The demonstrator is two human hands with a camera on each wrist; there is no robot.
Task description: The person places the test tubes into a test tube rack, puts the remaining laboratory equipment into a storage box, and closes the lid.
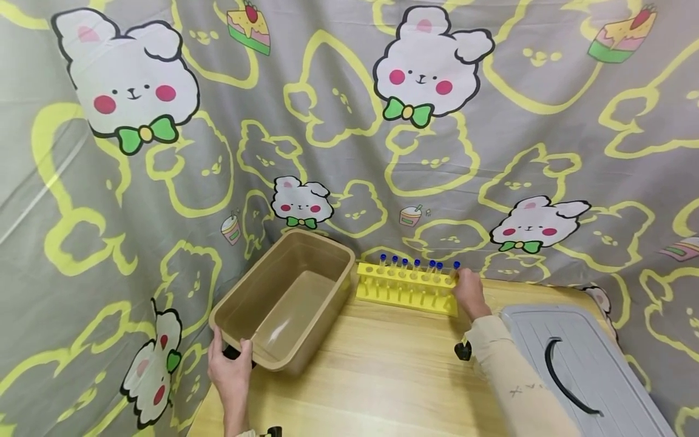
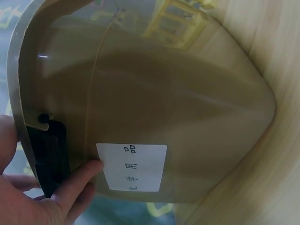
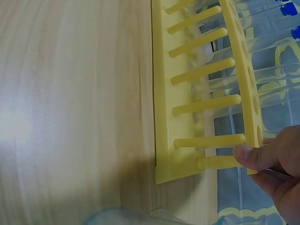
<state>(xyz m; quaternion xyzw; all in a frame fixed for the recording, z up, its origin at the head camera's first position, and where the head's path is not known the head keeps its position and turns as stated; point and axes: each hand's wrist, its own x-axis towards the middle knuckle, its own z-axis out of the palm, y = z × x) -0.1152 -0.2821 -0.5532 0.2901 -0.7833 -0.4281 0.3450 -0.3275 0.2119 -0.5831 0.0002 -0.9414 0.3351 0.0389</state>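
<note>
A brown plastic box (image 1: 322, 309) without a lid stands at the left of the table, its inside visible and bare. At its near end my left hand (image 1: 232, 370) grips the rim beside a black latch (image 2: 51, 154), thumb above and fingers against the outer wall, close to a white handwritten label (image 2: 145, 157). Against the back, a yellow test tube rack (image 1: 404, 297) carries several clear test tubes with blue caps (image 1: 417, 263). My right hand (image 1: 471, 292) pinches the upper bar at the rack's right end; in the right wrist view its thumb (image 3: 248, 157) lies near the last peg.
A grey lid (image 1: 592, 352) with a black handle (image 1: 557, 376) lies at the right, beside my right forearm. Patterned curtains (image 1: 338, 164) enclose the table's back and left. The pale wooden table top (image 1: 382, 376) shows in front of the rack. Something clear (image 3: 122, 216) shows low in the right wrist view.
</note>
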